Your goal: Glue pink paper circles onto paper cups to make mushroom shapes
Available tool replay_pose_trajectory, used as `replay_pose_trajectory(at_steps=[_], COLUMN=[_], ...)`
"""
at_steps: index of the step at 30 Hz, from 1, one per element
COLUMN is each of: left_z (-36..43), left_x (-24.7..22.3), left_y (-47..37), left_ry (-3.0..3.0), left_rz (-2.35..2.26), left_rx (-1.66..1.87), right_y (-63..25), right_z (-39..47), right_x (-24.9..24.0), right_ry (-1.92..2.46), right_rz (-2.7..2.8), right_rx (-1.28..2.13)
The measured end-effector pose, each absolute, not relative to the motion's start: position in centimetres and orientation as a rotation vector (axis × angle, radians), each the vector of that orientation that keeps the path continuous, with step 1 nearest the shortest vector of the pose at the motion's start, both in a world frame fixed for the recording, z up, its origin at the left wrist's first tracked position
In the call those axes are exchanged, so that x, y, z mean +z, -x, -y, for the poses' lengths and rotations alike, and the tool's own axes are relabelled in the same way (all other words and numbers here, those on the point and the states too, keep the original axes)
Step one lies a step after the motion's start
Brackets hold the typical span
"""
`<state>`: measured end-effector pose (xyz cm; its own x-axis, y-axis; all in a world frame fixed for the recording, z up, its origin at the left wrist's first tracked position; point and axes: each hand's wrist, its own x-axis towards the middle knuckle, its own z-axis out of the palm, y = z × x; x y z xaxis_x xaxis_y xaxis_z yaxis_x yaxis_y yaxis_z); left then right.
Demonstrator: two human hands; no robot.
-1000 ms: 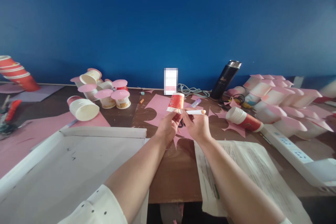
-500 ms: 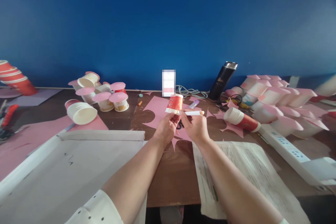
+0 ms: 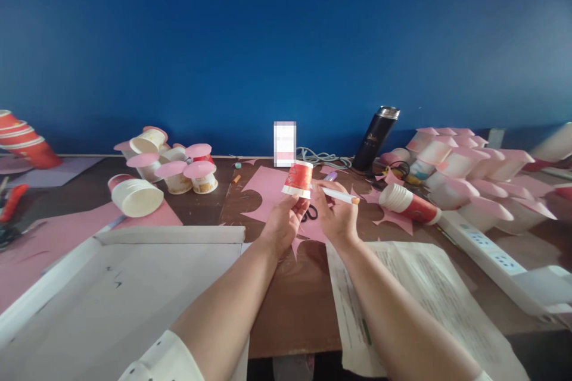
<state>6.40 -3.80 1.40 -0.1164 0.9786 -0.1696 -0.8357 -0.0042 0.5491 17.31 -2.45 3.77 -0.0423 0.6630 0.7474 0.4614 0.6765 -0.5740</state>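
At the centre of the frame, our left hand has its grip closed around the lower edge of a red-and-white paper cup. Our right hand grasps a white pen just beside it; we cannot tell whether its tip touches the cup. We seem to be working on the cup's side with the pen, which calls for a steady cup and a light, controlled tip.

Below the cup, dark looped handles lie over pink paper on the surface, close under our fingers. A shallow white box at lower left and a pale printed sheet at lower right crowd our forearms.
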Motion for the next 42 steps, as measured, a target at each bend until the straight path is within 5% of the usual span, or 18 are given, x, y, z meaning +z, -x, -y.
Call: replay_pose_trajectory(at_steps=[42], left_z=[4.0], left_x=[0.5], left_y=[-6.6], left_ry=[-0.677], left_rz=[-0.683], left_rx=[1.477], right_y=[-17.0], right_z=[2.4], right_x=[3.3], right_ry=[0.979], right_rz=[1.698], right_rx=[0.181])
